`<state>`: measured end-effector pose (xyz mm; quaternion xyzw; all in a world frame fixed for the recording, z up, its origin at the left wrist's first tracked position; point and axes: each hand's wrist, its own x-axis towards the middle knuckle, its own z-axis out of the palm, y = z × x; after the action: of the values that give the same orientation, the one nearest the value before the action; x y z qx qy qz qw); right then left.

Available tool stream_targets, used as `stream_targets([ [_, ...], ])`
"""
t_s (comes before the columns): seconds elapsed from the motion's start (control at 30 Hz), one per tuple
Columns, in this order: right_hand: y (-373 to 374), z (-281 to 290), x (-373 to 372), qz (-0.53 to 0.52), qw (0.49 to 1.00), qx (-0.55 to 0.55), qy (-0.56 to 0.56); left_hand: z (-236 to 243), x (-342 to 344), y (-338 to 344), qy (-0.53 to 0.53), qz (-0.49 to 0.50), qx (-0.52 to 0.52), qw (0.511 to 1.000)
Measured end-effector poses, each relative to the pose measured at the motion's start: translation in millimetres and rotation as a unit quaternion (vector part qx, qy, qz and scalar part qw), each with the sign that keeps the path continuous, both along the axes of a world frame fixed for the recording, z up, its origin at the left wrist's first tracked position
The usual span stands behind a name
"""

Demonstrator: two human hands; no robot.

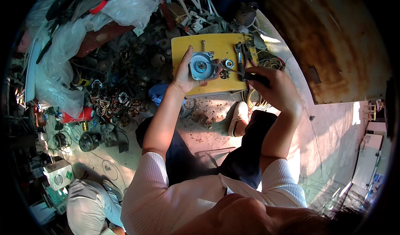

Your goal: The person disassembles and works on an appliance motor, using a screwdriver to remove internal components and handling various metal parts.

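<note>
My left hand (184,77) grips a grey metal motor end cover (195,71), squarish with a round recessed middle, and holds it above a small yellow table (180,44). My right hand (280,89) is closed around the black handle of a screwdriver (259,79). Its thin shaft points left, and the tip reaches the cover's right side; whether it touches is too small to tell. Just right of the cover lies a ring-shaped bearing (228,63). An adjustable wrench (239,56) and pliers (248,53) lie farther right. Behind the cover a slim metal rod (203,44) shows.
Motor parts and copper windings (114,97) are heaped left of the table, with clear plastic sheeting (62,76) beyond. Coiled cable (271,62) sits at the table's right. A rusty metal panel (333,39) stands far right. Another person's light-clothed leg (89,203) shows at lower left.
</note>
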<state>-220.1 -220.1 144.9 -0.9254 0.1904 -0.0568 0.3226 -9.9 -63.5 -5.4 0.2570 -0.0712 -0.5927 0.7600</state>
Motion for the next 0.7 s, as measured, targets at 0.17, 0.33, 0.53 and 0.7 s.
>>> stream_targets([
  [0.17, 2.8, -4.1, 3.4, 0.012, 1.000, 0.000, -0.020, 5.9, -0.3, 2.4, -0.004, 0.015, 0.013, 1.000],
  [0.33, 4.8, -7.4, 6.6, 0.012, 1.000, 0.013, -0.018, 5.7, 1.6, 3.6, -0.012, 0.025, 0.026, 0.999],
  [0.53, 6.3, -6.0, 7.0, 0.013, 1.000, -0.004, -0.015, 7.9, 2.0, 4.5, -0.010, 0.029, 0.025, 0.999],
  [0.7, 7.7, -3.8, 7.4, 0.014, 1.000, -0.018, -0.019, 10.5, 0.0, 5.1, 0.002, 0.034, 0.023, 0.999],
])
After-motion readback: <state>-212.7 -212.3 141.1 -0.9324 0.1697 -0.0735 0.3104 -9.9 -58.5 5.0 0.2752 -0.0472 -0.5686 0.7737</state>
